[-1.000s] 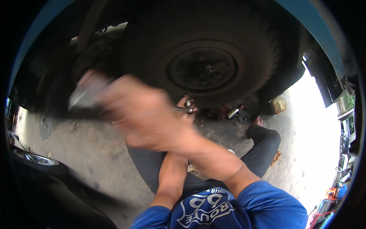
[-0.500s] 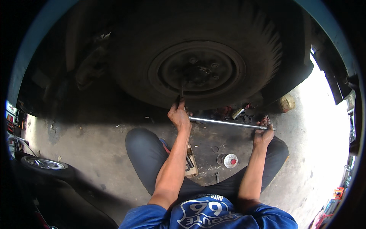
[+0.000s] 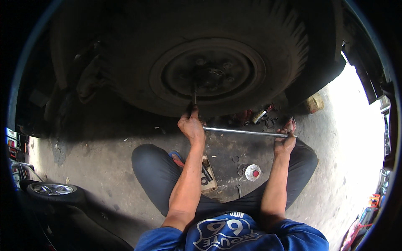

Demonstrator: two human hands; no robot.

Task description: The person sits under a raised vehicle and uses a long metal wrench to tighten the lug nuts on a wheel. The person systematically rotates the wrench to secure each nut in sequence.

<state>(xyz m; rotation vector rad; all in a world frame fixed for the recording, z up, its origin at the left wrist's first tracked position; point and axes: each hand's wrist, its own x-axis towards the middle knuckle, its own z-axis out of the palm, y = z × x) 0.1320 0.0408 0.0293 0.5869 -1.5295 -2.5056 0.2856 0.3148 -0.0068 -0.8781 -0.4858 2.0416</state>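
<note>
A long silver wheel wrench spans crosswise between my hands, below a large dark wheel. My left hand is closed round its left end. From that hand a short dark shaft points up to the wheel's recessed centre, where several nuts show faintly. Deep shade hides whether the shaft's tip sits on a nut. My right hand holds the bar's right end, with the bar across the palm and the fingers curled loosely upward, above my right knee.
Between my legs are a shallow tray with dark parts, a white can with a red cap, a small spanner and a ring. A brush and a brown block lie near the tyre. A car wheel stands at left.
Both hands and the wrench have shifted slightly left in the picture, as have the big wheel and floor items. My grip on the wrench looks the same.
</note>
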